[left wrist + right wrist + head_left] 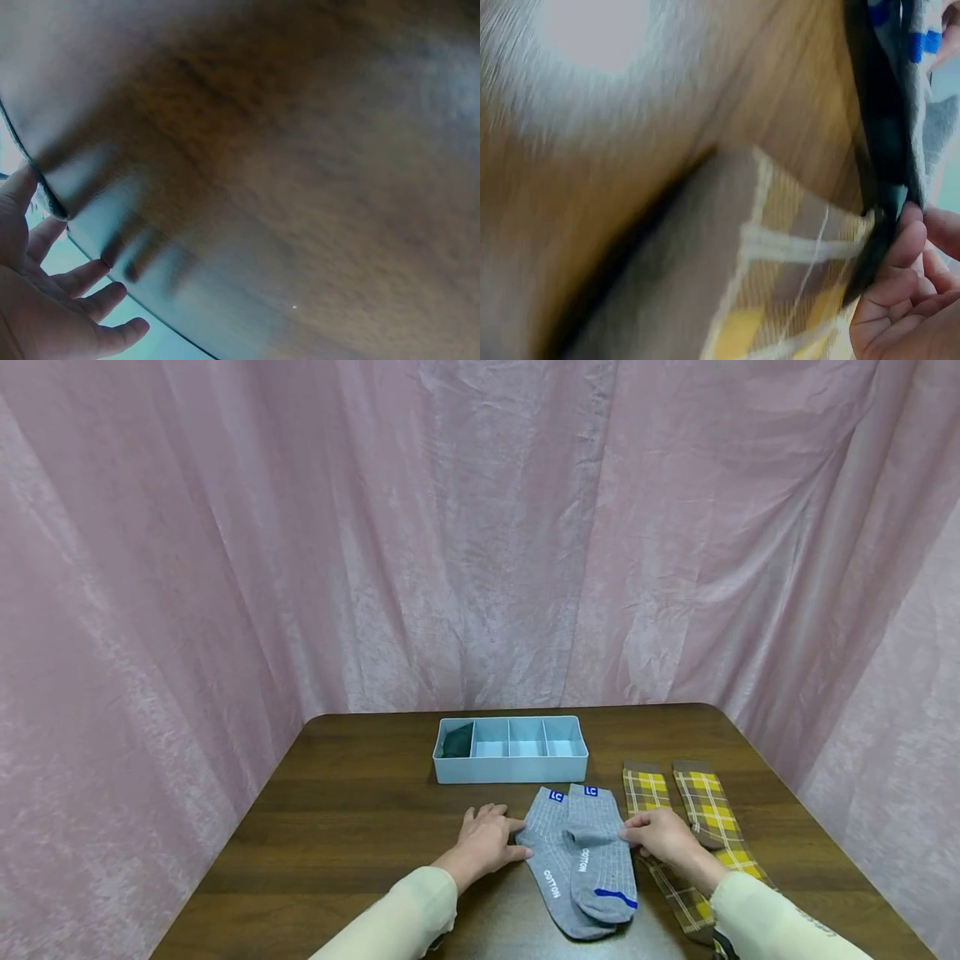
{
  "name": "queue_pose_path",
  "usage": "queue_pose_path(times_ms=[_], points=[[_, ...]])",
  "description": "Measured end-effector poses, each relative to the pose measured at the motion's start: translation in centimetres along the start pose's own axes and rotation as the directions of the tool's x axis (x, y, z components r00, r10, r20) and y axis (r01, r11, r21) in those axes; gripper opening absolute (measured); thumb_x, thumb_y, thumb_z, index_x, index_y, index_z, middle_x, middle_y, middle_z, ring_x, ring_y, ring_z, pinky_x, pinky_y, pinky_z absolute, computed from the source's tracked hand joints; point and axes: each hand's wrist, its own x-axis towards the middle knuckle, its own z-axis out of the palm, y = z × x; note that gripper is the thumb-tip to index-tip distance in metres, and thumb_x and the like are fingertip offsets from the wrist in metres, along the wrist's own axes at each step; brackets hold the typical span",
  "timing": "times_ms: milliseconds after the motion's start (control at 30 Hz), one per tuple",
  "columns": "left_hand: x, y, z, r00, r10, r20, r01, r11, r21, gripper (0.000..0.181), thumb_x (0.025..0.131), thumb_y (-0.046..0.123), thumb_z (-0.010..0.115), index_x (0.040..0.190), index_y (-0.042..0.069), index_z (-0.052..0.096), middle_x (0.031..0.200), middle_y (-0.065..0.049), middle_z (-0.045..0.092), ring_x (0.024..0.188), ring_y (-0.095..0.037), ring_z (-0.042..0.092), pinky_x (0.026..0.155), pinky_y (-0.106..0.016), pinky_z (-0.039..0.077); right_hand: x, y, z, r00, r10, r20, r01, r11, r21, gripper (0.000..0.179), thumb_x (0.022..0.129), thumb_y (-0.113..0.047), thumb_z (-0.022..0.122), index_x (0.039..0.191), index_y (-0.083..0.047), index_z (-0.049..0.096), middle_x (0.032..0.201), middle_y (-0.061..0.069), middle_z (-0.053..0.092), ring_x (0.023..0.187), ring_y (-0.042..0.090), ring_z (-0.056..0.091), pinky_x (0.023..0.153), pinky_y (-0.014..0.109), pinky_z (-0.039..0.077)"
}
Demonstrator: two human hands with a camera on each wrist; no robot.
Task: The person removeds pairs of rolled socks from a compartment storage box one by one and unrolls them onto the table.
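Two grey socks, a left one (547, 852) and a right one (606, 868), lie overlapping with toes toward me, marked LC and COTTON. My left hand (486, 842) is beside the left sock, its thumb and index fingertip right at that sock's edge. In the left wrist view the left hand (60, 300) shows spread, fairly straight fingers. With thumb and finger, my right hand (666, 837) pinches the outer edge of the right grey sock. The right wrist view shows this pinch, the right hand (915, 292) low at the sock edge (916, 135).
Behind the socks stands a light blue divided box (510, 770), a dark green item (457, 742) in its leftmost compartment. Two yellow-and-brown plaid socks, one (647, 789) and another (708, 802), lie under and beside my right forearm. A pink curtain (480, 543) hangs behind the wooden table (360, 827).
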Motion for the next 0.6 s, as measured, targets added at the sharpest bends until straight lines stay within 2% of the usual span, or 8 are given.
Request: queue_pose_path(times_ms=[267, 333, 400, 467, 533, 600], points=[[0.3, 0.1, -0.2, 1.000, -0.012, 0.010, 0.012, 1.000, 0.009, 0.053, 0.087, 0.051, 0.071, 0.132, 0.023, 0.067, 0.145, -0.013, 0.050, 0.137, -0.034, 0.039, 0.111, -0.060, 0.026, 0.4, 1.0, -1.6, 1.000, 0.002, 0.024, 0.000, 0.998, -0.070, 0.013, 0.088, -0.009, 0.072, 0.095, 0.001, 0.074, 0.079, 0.003, 0.066, 0.065, 0.018, 0.058, 0.057, 0.033, 0.046], [0.4, 0.1, -0.2, 1.000, -0.016, 0.016, 0.016, 1.000, 0.010, 0.053, 0.087, 0.051, 0.071, 0.132, 0.023, 0.066, 0.145, -0.013, 0.050, 0.138, -0.034, 0.039, 0.111, -0.059, 0.025, 0.3, 1.0, -1.7, 0.999, -0.041, 0.002, 0.041, 0.989, -0.140, 0.016, 0.088, -0.014, 0.073, 0.097, -0.001, 0.075, 0.083, 0.004, 0.068, 0.069, 0.019, 0.060, 0.059, 0.035, 0.048], [0.4, 0.1, -0.2, 1.000, -0.018, 0.023, 0.018, 1.000, 0.007, 0.053, 0.087, 0.050, 0.071, 0.132, 0.023, 0.066, 0.145, -0.013, 0.050, 0.138, -0.034, 0.038, 0.112, -0.059, 0.024, 0.1, 0.9, -1.6, 0.991, -0.130, -0.029, 0.120, 0.965, -0.233, 0.021, 0.088, -0.018, 0.073, 0.101, -0.002, 0.075, 0.089, 0.006, 0.071, 0.075, 0.022, 0.064, 0.063, 0.040, 0.051], [0.4, 0.2, -0.2, 1.000, -0.006, 0.019, 0.006, 1.000, 0.002, 0.053, 0.087, 0.048, 0.073, 0.132, 0.022, 0.066, 0.146, -0.012, 0.049, 0.138, -0.034, 0.038, 0.112, -0.059, 0.024, -0.3, 0.7, -1.3, 0.960, -0.276, -0.050, 0.242, 0.906, -0.347, 0.024, 0.088, -0.020, 0.074, 0.105, -0.003, 0.074, 0.098, 0.010, 0.071, 0.086, 0.027, 0.067, 0.071, 0.046, 0.053], [0.5, 0.2, -0.2, 1.000, 0.031, 0.003, -0.031, 1.000, 0.000, 0.052, 0.088, 0.045, 0.073, 0.132, 0.020, 0.066, 0.146, -0.011, 0.049, 0.138, -0.031, 0.039, 0.113, -0.057, 0.025, -0.6, 0.5, -0.8, 0.897, -0.441, -0.029, 0.382, 0.807, -0.450, 0.026, 0.088, -0.019, 0.074, 0.109, -0.003, 0.073, 0.106, 0.012, 0.070, 0.095, 0.031, 0.067, 0.078, 0.050, 0.054], [0.6, 0.4, -0.2, 0.995, 0.093, -0.020, -0.093, 0.996, 0.001, 0.050, 0.090, 0.042, 0.072, 0.132, 0.018, 0.065, 0.146, -0.010, 0.050, 0.138, -0.028, 0.041, 0.112, -0.053, 0.028, -1.0, 0.2, -0.3, 0.821, -0.569, 0.048, 0.508, 0.689, -0.518, 0.027, 0.089, -0.016, 0.074, 0.112, -0.003, 0.072, 0.113, 0.015, 0.068, 0.102, 0.034, 0.065, 0.082, 0.051, 0.053]])
